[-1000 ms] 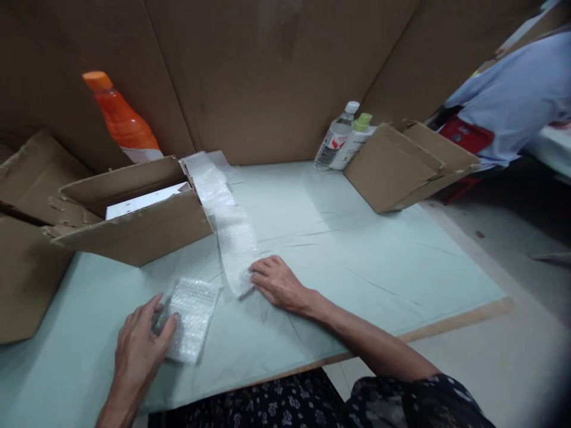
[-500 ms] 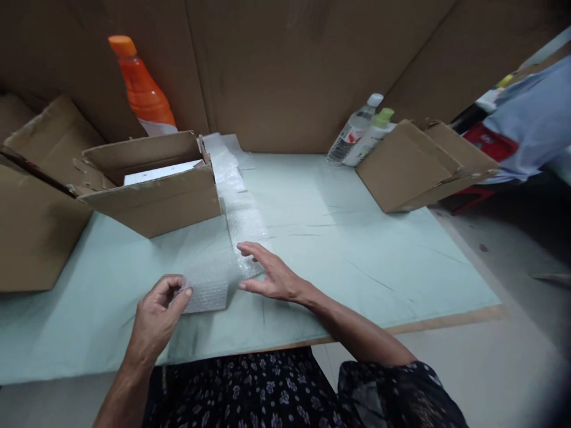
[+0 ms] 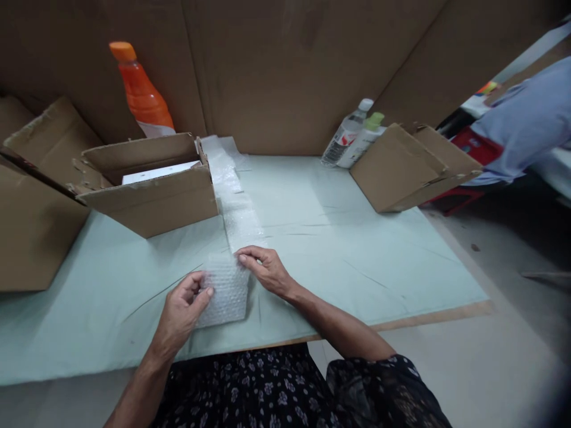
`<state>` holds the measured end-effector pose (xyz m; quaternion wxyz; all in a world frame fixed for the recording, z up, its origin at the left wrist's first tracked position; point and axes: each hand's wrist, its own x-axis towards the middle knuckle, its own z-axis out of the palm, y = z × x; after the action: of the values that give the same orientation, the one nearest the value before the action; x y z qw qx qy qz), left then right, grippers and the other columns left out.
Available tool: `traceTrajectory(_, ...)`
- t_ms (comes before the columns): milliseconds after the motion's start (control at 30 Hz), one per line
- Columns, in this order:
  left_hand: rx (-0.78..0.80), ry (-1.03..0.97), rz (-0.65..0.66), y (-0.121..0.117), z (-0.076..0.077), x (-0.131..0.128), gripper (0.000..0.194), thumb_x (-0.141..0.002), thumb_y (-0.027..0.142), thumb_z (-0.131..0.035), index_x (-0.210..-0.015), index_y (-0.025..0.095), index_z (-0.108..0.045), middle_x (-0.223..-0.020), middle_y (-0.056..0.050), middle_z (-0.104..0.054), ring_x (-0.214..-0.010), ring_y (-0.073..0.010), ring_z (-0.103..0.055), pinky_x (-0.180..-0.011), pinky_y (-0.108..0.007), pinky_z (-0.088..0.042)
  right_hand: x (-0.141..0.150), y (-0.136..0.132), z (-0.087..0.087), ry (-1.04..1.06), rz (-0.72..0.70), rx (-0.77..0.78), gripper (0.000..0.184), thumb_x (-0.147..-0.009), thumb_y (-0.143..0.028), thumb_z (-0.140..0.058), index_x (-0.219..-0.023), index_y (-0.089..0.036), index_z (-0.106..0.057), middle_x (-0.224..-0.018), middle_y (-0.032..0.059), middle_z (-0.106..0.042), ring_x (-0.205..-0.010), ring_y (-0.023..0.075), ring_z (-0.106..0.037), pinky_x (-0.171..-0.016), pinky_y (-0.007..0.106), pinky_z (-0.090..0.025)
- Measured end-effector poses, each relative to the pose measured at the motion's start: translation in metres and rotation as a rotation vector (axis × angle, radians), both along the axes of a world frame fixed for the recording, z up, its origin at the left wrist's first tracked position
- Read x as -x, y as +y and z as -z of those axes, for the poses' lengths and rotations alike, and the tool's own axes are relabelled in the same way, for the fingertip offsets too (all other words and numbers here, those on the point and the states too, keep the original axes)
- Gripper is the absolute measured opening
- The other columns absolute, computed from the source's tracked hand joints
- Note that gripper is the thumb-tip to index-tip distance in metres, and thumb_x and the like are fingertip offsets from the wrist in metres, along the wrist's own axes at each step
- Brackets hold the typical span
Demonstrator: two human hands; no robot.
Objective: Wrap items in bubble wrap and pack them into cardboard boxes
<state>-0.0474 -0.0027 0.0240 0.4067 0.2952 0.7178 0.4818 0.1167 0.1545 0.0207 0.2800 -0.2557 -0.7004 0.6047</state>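
Note:
A small clear bubble wrap bag (image 3: 225, 294) is held just above the table near its front edge. My left hand (image 3: 182, 306) pinches its left side between thumb and fingers. At its upper right corner, my right hand (image 3: 265, 268) is closed with thumb and forefinger on the edge. Beyond the hands, a row of overlapping bubble wrap pieces (image 3: 241, 217) runs back along the table beside an open cardboard box (image 3: 178, 202). Inside that box the top of a white item (image 3: 160, 172) shows; the rest of it is hidden.
An orange bottle (image 3: 145, 98) stands behind the box. Larger cardboard boxes (image 3: 35, 232) are at the left. At the right are a clear water bottle (image 3: 345, 134), a green-capped white bottle (image 3: 363, 139) and an open carton (image 3: 397, 172). A person in light blue (image 3: 526, 125) is beyond, beside a red stool (image 3: 477, 145).
My left hand has moved right with the bubble wrap bag. My right hand has gone from open, fingers apart, to closed on the bag's upper corner.

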Motion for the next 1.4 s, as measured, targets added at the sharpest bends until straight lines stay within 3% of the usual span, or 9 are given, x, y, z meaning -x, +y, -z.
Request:
traceTrajectory(100, -0.068, -0.034, -0.004, 0.0, 0.006, 0.001, 0.052, -0.073, 0.045, -0.071, -0.114, 0.014, -0.065, -0.108, -0.011, -0.072, -0.098, -0.0239, -0.067, -0.088, -0.035, -0.051, -0.002, 0.001, 0.004, 0.008, 0.066, -0.012, 0.024, -0.095, -0.038, -0.061, -0.098, -0.018, -0.074, -0.082, 0.0025, -0.073, -0.072, 0.0139, -0.067, -0.07, 0.027, -0.055)
traceTrajectory(200, -0.109, -0.043, 0.036, -0.001, 0.006, 0.004, 0.057, -0.075, 0.045, -0.072, -0.122, 0.014, -0.063, -0.116, -0.012, -0.071, -0.107, -0.027, -0.066, -0.094, -0.037, -0.051, -0.005, -0.004, -0.004, 0.022, -0.026, -0.191, 0.022, -0.097, -0.034, -0.059, -0.098, -0.019, -0.075, -0.09, 0.0047, -0.076, -0.079, 0.0151, -0.07, -0.075, 0.029, -0.057)
traceTrajectory(333, -0.026, 0.055, 0.119, 0.005, -0.002, 0.001, 0.041, -0.072, 0.046, -0.071, -0.101, 0.016, -0.072, -0.098, -0.009, -0.074, -0.093, -0.0257, -0.067, -0.084, -0.035, -0.052, -0.011, -0.011, -0.03, 0.068, -0.168, -0.507, 0.02, -0.101, -0.028, -0.056, -0.101, -0.022, -0.075, -0.093, 0.0052, -0.078, -0.085, 0.0165, -0.071, -0.081, 0.033, -0.058)
traceTrajectory(567, -0.027, -0.035, 0.299, 0.009, 0.009, -0.018, 0.019, -0.079, 0.036, -0.063, -0.079, 0.018, -0.067, -0.078, -0.003, -0.067, -0.076, -0.0169, -0.06, -0.072, -0.027, -0.048, -0.029, 0.024, -0.068, 0.073, 0.235, -0.503, 0.017, -0.098, -0.03, -0.06, -0.096, -0.024, -0.077, -0.091, 0.0029, -0.077, -0.081, 0.0174, -0.071, -0.076, 0.032, -0.057)
traceTrajectory(700, -0.022, -0.138, 0.195, 0.009, 0.016, -0.029, 0.038, -0.076, 0.04, -0.069, -0.105, 0.016, -0.065, -0.084, -0.003, -0.065, -0.077, -0.016, -0.062, -0.072, -0.028, -0.05, -0.013, 0.068, -0.049, -0.123, 0.254, -0.515, 0.018, -0.096, -0.029, -0.06, -0.095, -0.021, -0.077, -0.091, 0.0021, -0.077, -0.081, 0.0174, -0.069, -0.076, 0.03, -0.054)
traceTrajectory(900, 0.038, -0.242, 0.038, 0.016, 0.021, -0.041, 0.094, -0.071, 0.044, -0.071, -0.153, 0.018, -0.032, -0.109, -0.009, -0.061, -0.08, -0.0154, -0.063, -0.069, -0.032, -0.056, 0.027, 0.107, 0.003, -0.517, 0.139, -0.642, 0.022, -0.098, -0.02, -0.056, -0.104, -0.022, -0.077, -0.106, 0.0042, -0.078, -0.099, 0.0203, -0.068, -0.09, 0.031, -0.047)
traceTrajectory(1100, 0.141, -0.215, 0.187, 0.017, 0.019, -0.04, 0.065, -0.07, 0.047, -0.07, -0.125, 0.011, -0.063, -0.086, -0.003, -0.063, -0.064, -0.0127, -0.057, -0.059, -0.028, -0.05, 0.036, 0.106, 0.036, -0.687, 0.069, -0.828, 0.023, -0.101, -0.025, -0.056, -0.11, -0.02, -0.077, -0.112, 0.0113, -0.072, -0.106, 0.0252, -0.059, -0.096, 0.039, -0.039)
traceTrajectory(1267, 0.16, -0.256, 0.202, 0.02, 0.014, -0.038, 0.057, -0.07, 0.047, -0.073, -0.115, 0.012, -0.068, -0.073, 0.001, -0.061, -0.055, -0.011, -0.055, -0.059, -0.028, -0.047, 0.022, 0.1, 0.031, -0.576, 0.15, -0.876, 0.03, -0.096, -0.022, -0.063, -0.125, -0.018, -0.07, -0.123, 0.0128, -0.067, -0.108, 0.0263, -0.056, -0.093, 0.04, -0.037)
traceTrajectory(1400, 0.137, -0.412, 0.176, 0.023, 0.009, -0.035, 0.053, -0.069, 0.049, -0.079, -0.108, 0.013, -0.07, -0.076, 0.0, -0.064, -0.058, -0.0117, -0.059, -0.06, -0.028, -0.049, 0.003, 0.086, 0.024, -0.478, -0.016, -0.928, 0.021, -0.097, -0.021, -0.06, -0.113, -0.021, -0.074, -0.116, 0.0093, -0.07, -0.104, 0.0242, -0.057, -0.09, 0.039, -0.036)
